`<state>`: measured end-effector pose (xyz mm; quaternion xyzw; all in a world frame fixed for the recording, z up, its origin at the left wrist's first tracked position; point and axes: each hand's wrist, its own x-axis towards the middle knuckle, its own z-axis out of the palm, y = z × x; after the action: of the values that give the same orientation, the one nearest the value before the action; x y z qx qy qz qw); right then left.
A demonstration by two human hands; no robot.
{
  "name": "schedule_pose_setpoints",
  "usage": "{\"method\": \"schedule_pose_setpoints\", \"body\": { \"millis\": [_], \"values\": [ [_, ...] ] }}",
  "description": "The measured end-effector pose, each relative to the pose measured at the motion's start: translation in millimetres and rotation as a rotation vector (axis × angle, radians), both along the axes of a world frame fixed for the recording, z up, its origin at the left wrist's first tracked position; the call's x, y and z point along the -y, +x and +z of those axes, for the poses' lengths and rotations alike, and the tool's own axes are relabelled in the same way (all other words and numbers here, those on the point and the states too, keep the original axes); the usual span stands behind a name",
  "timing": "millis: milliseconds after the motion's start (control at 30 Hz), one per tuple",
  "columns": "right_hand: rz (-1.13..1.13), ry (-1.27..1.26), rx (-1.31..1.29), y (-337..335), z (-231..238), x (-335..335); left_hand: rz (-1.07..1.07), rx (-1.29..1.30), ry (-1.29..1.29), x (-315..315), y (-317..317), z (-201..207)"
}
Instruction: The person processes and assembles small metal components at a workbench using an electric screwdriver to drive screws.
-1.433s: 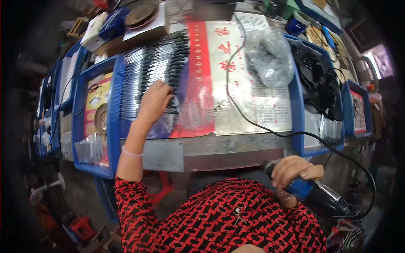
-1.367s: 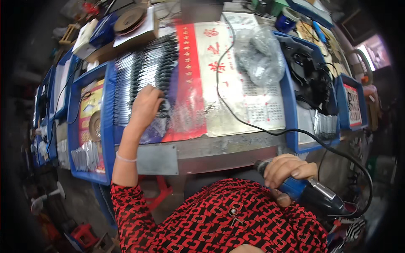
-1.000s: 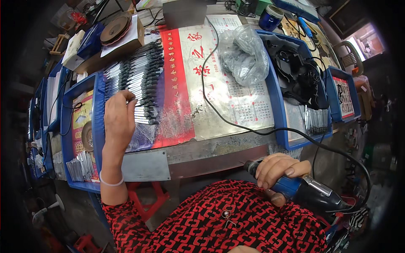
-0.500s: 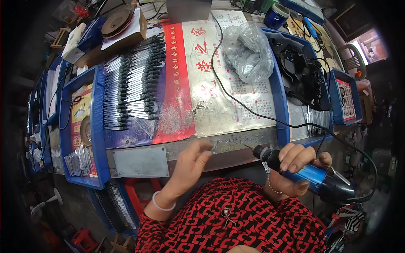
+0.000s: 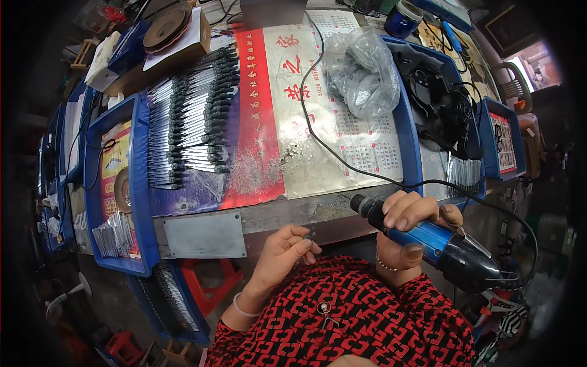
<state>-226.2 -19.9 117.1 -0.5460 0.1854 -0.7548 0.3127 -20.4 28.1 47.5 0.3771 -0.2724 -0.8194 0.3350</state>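
My right hand [image 5: 411, 223] is wrapped round a blue and black electric screwdriver [image 5: 431, 244], its black nose pointing up and left over the table's front edge. Its black cord [image 5: 370, 165] runs back across the table. To the left, in front of the same edge, my left hand [image 5: 286, 249] is closed in a pinch. A tiny dark piece shows at its fingertips, too small to name. On the table beyond lie two rows of slim silver pieces with black ends [image 5: 189, 122], on a red, purple and cream calendar sheet [image 5: 287, 165].
A blue tray [image 5: 147, 202] with silver strips stands left. On the right, another blue tray [image 5: 413, 165] holds black parts and silver strips. A clear plastic bag [image 5: 361, 73] lies beside it. A flat metal plate [image 5: 205, 236] lies along the front edge; a red stool [image 5: 211, 287] stands below.
My left hand has moved right and down toward my body, its fingers drawing together round a tiny dark piece. My right hand has shifted the screwdriver slightly left and up.
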Motion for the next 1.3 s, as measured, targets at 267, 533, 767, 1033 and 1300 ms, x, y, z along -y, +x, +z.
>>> {"method": "schedule_pose_setpoints", "body": {
  "millis": [267, 533, 767, 1033, 1300],
  "values": [
    [-0.087, 0.039, -0.083, 8, 5, 6, 0.073, -0.008, -0.037, 4, 3, -1],
    [-0.037, -0.024, -0.05, 6, 2, 14, 0.105, 0.063, -0.101, 7, 4, 0],
    [-0.109, 0.001, -0.1, 13, 1, 22, 0.191, 0.013, -0.063, 9, 3, -1],
    [-0.055, 0.008, -0.045, 24, -23, 35, 0.213, 0.002, -0.097, 8, 2, -6],
    [-0.105, 0.137, -0.136, 49, -32, 54, 0.283, -0.029, -0.056, 11, 4, -10]
  ]
}}
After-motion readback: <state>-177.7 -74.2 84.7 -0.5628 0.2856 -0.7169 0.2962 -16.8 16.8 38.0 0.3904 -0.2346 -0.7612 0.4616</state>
